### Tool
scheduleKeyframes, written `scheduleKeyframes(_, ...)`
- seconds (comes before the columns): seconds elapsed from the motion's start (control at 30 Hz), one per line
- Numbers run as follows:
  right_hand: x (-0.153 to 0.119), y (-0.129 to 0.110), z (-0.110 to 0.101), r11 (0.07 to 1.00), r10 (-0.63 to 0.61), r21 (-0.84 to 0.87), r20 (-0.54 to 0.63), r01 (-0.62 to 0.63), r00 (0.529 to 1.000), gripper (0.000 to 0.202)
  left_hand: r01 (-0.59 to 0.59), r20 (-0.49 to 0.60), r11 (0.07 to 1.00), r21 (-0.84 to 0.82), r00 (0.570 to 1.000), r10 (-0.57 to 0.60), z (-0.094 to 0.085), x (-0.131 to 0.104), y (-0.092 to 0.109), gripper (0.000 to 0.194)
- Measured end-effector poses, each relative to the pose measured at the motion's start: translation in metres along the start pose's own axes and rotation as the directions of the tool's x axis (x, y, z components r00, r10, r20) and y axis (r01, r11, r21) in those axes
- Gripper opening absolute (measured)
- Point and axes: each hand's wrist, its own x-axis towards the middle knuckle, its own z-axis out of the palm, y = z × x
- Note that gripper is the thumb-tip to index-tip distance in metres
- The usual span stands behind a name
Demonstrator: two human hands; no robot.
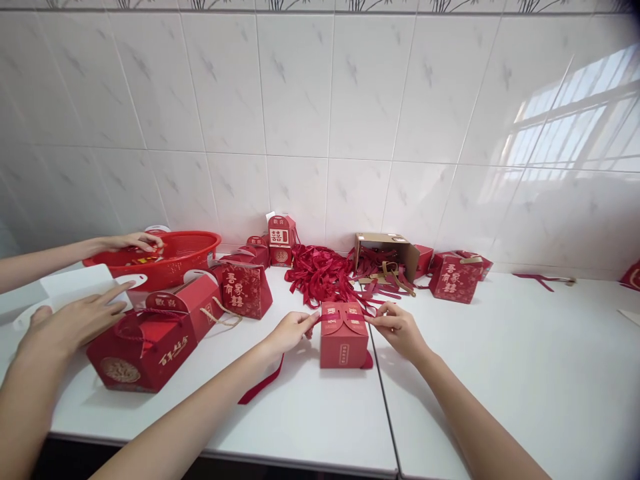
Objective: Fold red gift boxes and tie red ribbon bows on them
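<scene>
Ribbon (327, 317) crosses the small red box (343, 337) on the counter (500, 373); left hand (289, 331) and right hand (397, 328) each pinch an end. Even tension probably keeps it centred and flat.

This looks like a small packing workroom for wedding favours, set up in a plain tiled room. A white desk (500, 373) stands against a wall of glossy white tiles (300, 100) that mirror a barred window. Along the desk's far edge lie red gift boxes (245, 288) with gold characters, a heap of red ribbons (320, 270) and an open cardboard carton (387, 250); a red plastic basket (170, 257) sits at the far left corner
</scene>
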Motion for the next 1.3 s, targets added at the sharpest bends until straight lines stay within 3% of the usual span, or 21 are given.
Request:
scheduleKeyframes(0.3,-0.008,0.003,0.000,1.000,0.013,0.025,-0.007,-0.013,1.000,0.027,-0.032,-0.096,0.949,0.313,0.993,0.065,-0.012,-0.002,-0.014,0.066)
scheduleKeyframes(0.43,-0.009,0.001,0.001,1.000,0.018,0.011,-0.001,-0.018,1.000,0.027,-0.016,-0.142,0.888,0.460,0.986,0.092,-0.013,-0.005,-0.016,0.062)
scheduleKeyframes(0.7,-0.012,-0.003,0.002,0.999,0.023,-0.025,-0.025,-0.023,0.999,0.028,0.040,-0.162,0.718,0.695,0.981,0.102,-0.001,-0.011,-0.016,0.047)
scheduleKeyframes(0.8,-0.014,-0.003,0.001,0.999,0.023,-0.045,-0.024,-0.024,0.999,0.028,0.098,-0.182,0.659,0.745,0.982,0.060,-0.009,-0.011,-0.018,0.051)
scheduleKeyframes(1.0,-0.016,0.001,-0.001,0.996,0.023,-0.087,0.012,-0.021,1.000,0.029,0.169,-0.223,0.594,0.787,0.975,0.018,-0.043,-0.015,-0.021,0.046)
scheduleKeyframes(1.17,-0.020,0.002,-0.002,0.993,0.044,-0.114,0.092,-0.034,0.995,0.031,0.161,-0.224,0.607,0.778,0.974,0.029,-0.062,-0.026,-0.019,0.045)
scheduleKeyframes(1.3,-0.018,-0.004,-0.005,0.986,0.123,-0.135,0.146,-0.103,0.982,0.024,0.143,-0.230,0.661,0.737,0.972,0.046,-0.059,-0.035,-0.008,0.047)
